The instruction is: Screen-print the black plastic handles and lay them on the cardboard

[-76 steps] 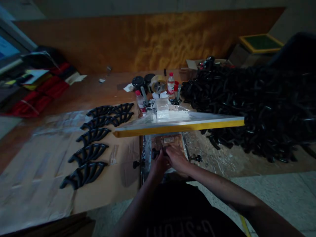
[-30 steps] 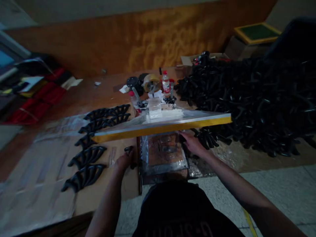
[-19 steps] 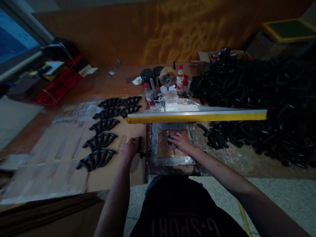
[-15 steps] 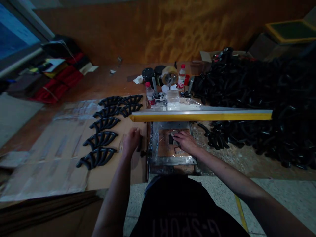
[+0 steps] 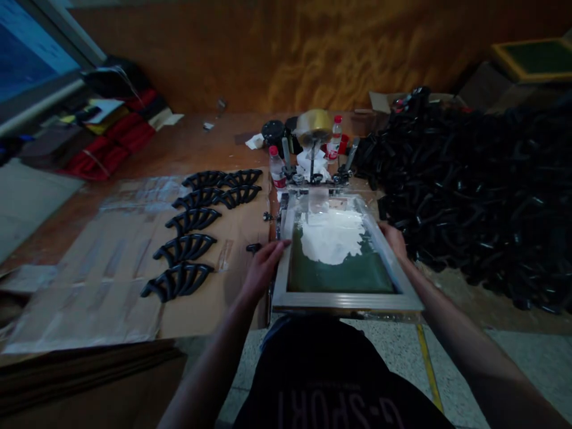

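Observation:
A screen frame [image 5: 348,300] with a metal rim lies low over the work plate, its green mesh [image 5: 342,277] partly covered by white paste [image 5: 330,238]. My left hand [image 5: 267,262] grips the frame's left side, fingertips on the rim. On the right side, my right hand [image 5: 394,241] is against the frame's edge, its fingers partly hidden by the rim. Just left of my left hand, a small black part [image 5: 254,247] sits on the cardboard. Rows of curved black pieces [image 5: 179,281] lie farther left.
A big heap of black pieces [image 5: 482,196] fills the right. Behind the frame stand two red-capped bottles [image 5: 277,170], a tape roll [image 5: 314,125] and dark jars [image 5: 271,132]. Red bundles [image 5: 129,131] lie at the back left on the table [image 5: 192,143].
The frame has swung down from its raised position over the plate. My left hand has moved right onto its left side, and my right hand has left the plate for its right side.

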`<move>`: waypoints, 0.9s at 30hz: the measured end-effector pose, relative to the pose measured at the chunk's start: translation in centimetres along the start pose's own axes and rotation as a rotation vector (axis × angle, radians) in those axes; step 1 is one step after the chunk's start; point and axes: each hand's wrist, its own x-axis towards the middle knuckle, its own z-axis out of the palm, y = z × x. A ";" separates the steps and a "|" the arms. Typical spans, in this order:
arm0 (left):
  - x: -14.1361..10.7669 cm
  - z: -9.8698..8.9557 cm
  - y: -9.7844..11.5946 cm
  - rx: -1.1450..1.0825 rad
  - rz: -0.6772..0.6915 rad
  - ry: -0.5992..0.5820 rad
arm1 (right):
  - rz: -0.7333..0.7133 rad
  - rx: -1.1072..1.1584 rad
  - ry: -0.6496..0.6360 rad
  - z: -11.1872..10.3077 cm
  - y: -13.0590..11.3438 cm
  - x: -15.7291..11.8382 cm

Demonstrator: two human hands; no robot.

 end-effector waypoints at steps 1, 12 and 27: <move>-0.2 0.1 -1.7 0.002 -0.047 -0.026 | 0.031 -0.016 0.075 -0.6 0.1 0.8; 1.5 1.2 -10.2 0.262 -0.135 -0.079 | -0.239 -0.313 -0.243 3.3 -10.7 5.3; 1.4 1.1 -10.4 0.229 -0.130 -0.081 | -0.672 -0.167 -0.231 4.1 -8.4 -1.2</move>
